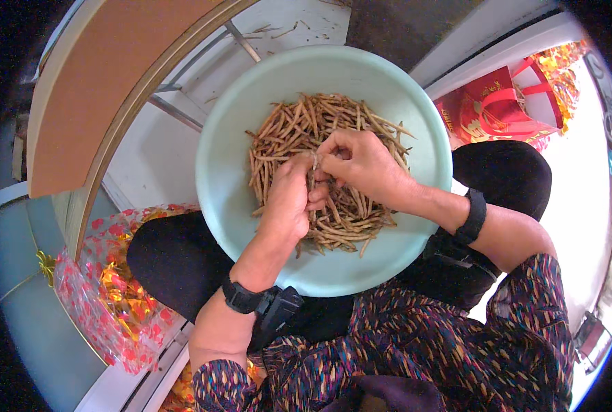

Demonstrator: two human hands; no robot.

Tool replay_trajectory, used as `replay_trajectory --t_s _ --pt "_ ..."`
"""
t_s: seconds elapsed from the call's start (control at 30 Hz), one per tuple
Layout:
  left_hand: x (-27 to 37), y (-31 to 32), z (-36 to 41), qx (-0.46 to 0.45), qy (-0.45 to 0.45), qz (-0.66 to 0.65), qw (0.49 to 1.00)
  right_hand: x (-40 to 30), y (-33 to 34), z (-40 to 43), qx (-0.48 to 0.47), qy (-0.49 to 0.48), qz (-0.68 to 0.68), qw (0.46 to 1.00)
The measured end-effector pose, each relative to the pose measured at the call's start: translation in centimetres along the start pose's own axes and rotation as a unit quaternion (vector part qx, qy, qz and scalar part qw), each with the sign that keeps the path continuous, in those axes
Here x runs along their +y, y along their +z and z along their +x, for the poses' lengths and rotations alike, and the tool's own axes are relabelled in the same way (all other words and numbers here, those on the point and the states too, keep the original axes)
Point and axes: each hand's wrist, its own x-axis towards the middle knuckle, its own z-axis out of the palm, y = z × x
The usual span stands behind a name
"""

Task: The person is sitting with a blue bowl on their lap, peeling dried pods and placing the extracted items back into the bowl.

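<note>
A pale green plastic basin (pixel 388 77) rests across my lap, holding a heap of dried bean pods (pixel 332 110). Over the middle of the heap, my left hand (pixel 290 198) grips a dried pod (pixel 313 177) with the thumb on top and the fingers curled beneath. At the pod's upper end, the thumb and index finger of my right hand (pixel 362 159) pinch it, nearly meeting the left thumb. Whether the pod is split there is too small to tell. My fingers hide part of the heap below.
A brown board (pixel 115 77) with a curved-looking edge stands left of the basin. On the right is a red gift bag (pixel 491 105) with ribbon handles. Patterned clear wrapping (pixel 115 288) lies at lower left. Metal legs (pixel 177 110) and scattered bits (pixel 285 31) show behind the basin.
</note>
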Motion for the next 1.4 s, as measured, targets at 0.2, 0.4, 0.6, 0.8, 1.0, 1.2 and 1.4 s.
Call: replay_trajectory --t_s 0.2,0.4,0.6,0.8,1.0,1.2,1.4 --pt "-0.2 -0.5 0.4 -0.047 -0.010 0.008 0.999 -0.1 0.6 -0.2 0.007 -0.025 0.063 0.998" --pt "0.2 0.7 -0.4 -0.003 -0.012 0.028 1.000 -1.5 0.3 -1.0 -0.058 -0.018 0.093 0.994" --pt "-0.6 0.4 0.4 0.017 -0.002 0.073 0.997 -2.2 0.0 -1.1 -0.096 0.009 0.152 0.984" --pt "-0.2 0.1 0.5 -0.019 -0.014 0.029 0.999 -2.5 -0.3 -1.3 -0.082 -0.029 0.191 0.978" --pt "-1.2 -1.7 1.9 0.037 0.017 -0.028 0.999 -1.8 -0.9 -1.0 -0.022 -0.004 0.182 0.983" --pt "-0.1 -0.5 0.2 -0.076 0.020 0.061 0.995 0.8 -1.7 0.1 0.009 0.051 0.145 0.988" --pt "0.0 -1.2 0.3 -0.074 0.036 0.098 0.992 -0.4 -1.8 -0.2 -0.040 0.044 0.073 0.996"
